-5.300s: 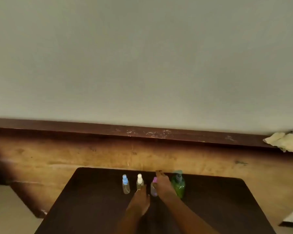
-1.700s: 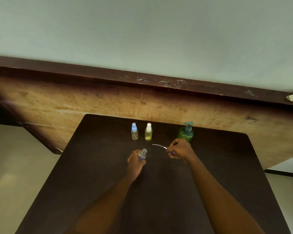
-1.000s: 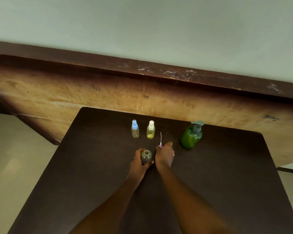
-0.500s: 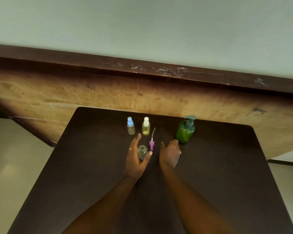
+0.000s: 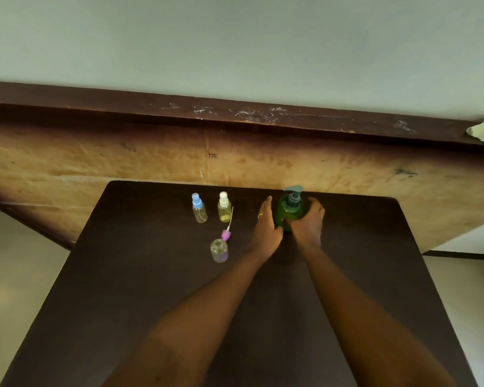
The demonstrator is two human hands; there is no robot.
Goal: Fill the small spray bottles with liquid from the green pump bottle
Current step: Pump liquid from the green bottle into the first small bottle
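At the far edge of the dark bench (image 5: 151, 275), both hands cup the green pump bottle (image 5: 288, 212): left hand (image 5: 266, 229) and right hand (image 5: 308, 224) each close their grip against its sides. The uncapped spray bottle (image 5: 219, 250) stands nearby, purple sprayer (image 5: 226, 233) beside it.

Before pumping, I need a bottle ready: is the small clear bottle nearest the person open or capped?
Open: the small clear bottle shows a bare neck, and its purple spray cap lies beside it.
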